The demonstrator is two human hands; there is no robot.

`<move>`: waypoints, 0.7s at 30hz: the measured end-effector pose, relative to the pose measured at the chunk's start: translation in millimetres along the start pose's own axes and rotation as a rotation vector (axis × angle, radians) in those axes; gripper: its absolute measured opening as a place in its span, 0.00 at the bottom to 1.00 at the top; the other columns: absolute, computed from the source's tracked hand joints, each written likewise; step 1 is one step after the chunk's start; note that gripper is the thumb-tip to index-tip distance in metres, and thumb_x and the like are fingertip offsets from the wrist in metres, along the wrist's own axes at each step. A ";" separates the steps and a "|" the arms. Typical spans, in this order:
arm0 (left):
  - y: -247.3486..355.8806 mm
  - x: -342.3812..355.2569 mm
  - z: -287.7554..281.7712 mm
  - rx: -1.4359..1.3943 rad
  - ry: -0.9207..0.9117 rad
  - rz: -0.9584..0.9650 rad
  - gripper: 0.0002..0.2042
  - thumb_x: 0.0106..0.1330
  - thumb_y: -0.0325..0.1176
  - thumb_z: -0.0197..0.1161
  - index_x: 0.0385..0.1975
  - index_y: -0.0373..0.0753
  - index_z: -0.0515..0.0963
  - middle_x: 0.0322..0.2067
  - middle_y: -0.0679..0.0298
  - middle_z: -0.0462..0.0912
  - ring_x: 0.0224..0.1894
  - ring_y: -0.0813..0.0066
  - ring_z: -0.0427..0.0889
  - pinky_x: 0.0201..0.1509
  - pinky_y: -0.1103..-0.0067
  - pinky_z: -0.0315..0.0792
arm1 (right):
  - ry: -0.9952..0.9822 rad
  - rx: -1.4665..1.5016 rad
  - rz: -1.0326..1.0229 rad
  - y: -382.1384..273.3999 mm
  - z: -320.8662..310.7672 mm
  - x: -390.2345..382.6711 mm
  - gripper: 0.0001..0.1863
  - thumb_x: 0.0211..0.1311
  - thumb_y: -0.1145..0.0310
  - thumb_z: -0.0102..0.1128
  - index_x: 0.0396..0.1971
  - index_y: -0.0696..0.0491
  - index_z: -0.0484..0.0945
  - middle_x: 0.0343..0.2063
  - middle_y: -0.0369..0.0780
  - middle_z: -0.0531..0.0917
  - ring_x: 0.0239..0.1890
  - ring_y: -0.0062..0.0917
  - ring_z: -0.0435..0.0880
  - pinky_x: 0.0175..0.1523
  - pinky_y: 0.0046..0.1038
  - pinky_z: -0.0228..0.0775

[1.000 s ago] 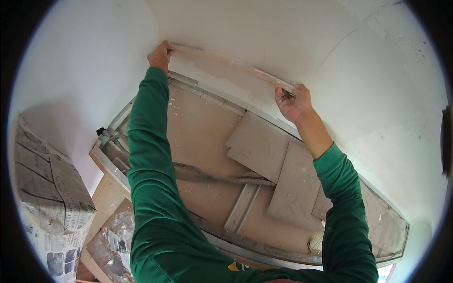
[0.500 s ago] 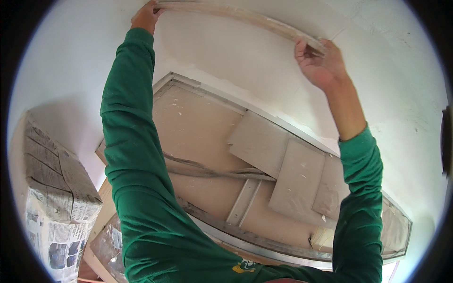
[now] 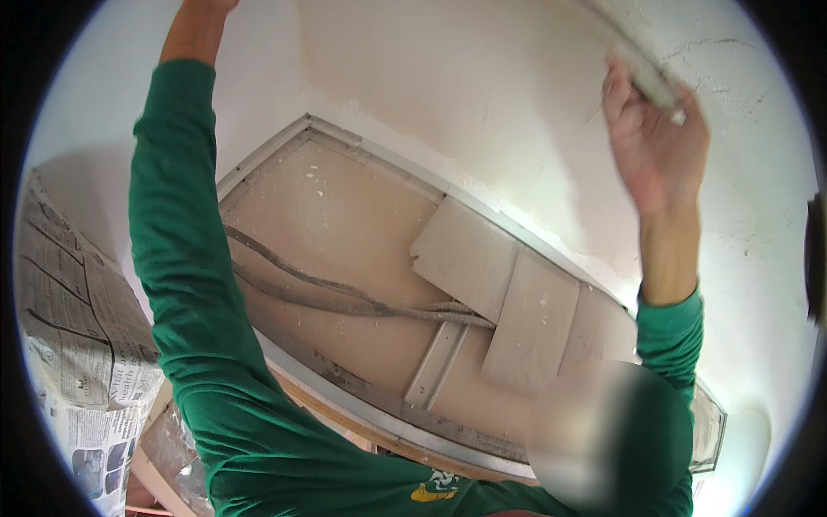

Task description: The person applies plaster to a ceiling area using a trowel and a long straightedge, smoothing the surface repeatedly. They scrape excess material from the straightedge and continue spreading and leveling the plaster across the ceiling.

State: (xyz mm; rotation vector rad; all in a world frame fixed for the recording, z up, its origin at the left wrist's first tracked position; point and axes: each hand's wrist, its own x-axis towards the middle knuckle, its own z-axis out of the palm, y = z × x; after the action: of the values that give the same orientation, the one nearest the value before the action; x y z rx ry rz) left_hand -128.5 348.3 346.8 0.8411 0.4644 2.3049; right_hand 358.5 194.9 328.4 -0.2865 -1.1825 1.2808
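My right hand [image 3: 655, 142] is raised at the upper right against the white plastered surface [image 3: 465, 77], its fingers curled round a long, narrow, pale strip [image 3: 637, 60] that is slightly blurred and runs up out of the frame. My left hand [image 3: 214, 7] is cut off by the top edge, so its fingers and whatever they hold are hidden. Both arms are in green sleeves, reaching up past a long metal-framed panel [image 3: 336, 198].
Overlapping flat boards [image 3: 465, 254], dark cables [image 3: 319, 289] and a metal channel [image 3: 435, 366] lie on the panel. A bulky newspaper-wrapped object [image 3: 77, 319] is at the left, beside pinkish boards [image 3: 164, 465]. A round blurred patch covers the lower right.
Both arms have moved higher and apart, my left hand up-left until mostly out of frame, my right hand up and to the right with the strip, which now slopes more steeply.
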 end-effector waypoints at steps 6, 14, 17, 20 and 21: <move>-107.5 -36.0 -115.4 0.119 0.049 -0.201 0.05 0.64 0.30 0.63 0.32 0.37 0.76 0.29 0.66 0.78 0.34 0.73 0.80 0.42 0.76 0.84 | 0.351 0.165 0.413 85.2 -53.3 -39.8 0.23 0.68 0.62 0.40 0.50 0.70 0.62 0.41 0.52 0.76 0.41 0.31 0.79 0.50 0.26 0.77; -249.5 -108.4 -179.2 0.231 0.424 -0.503 0.09 0.56 0.21 0.68 0.34 0.30 0.76 0.34 0.57 0.78 0.32 0.67 0.80 0.31 0.75 0.84 | 0.622 0.250 0.643 217.8 -179.7 -49.1 0.22 0.64 0.61 0.43 0.45 0.66 0.67 0.37 0.50 0.77 0.37 0.31 0.79 0.43 0.27 0.79; -265.4 -109.0 -186.1 0.312 0.468 -0.452 0.12 0.55 0.22 0.68 0.37 0.27 0.75 0.35 0.55 0.78 0.34 0.64 0.80 0.34 0.74 0.85 | 0.589 0.277 0.626 232.4 -189.6 -51.0 0.21 0.64 0.61 0.44 0.48 0.63 0.65 0.39 0.48 0.75 0.39 0.31 0.78 0.44 0.28 0.78; -278.3 -114.7 -172.3 0.342 0.474 -0.381 0.14 0.55 0.22 0.68 0.38 0.24 0.74 0.37 0.53 0.78 0.36 0.64 0.80 0.38 0.73 0.86 | 0.613 0.286 0.590 239.7 -198.0 -49.8 0.22 0.63 0.61 0.45 0.48 0.64 0.65 0.39 0.49 0.75 0.38 0.31 0.78 0.42 0.28 0.78; -281.5 -118.2 -162.8 0.334 0.473 -0.378 0.14 0.55 0.22 0.68 0.38 0.23 0.73 0.37 0.52 0.78 0.37 0.64 0.80 0.38 0.73 0.86 | 0.638 0.281 0.573 239.7 -199.7 -48.8 0.23 0.63 0.61 0.45 0.48 0.66 0.65 0.38 0.50 0.76 0.37 0.31 0.79 0.42 0.27 0.79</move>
State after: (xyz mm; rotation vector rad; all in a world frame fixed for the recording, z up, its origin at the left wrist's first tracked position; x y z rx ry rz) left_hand -43.1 459.6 30.5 0.2996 1.1355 2.0821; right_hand 386.2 319.6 39.6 -0.7966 -0.3701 1.6544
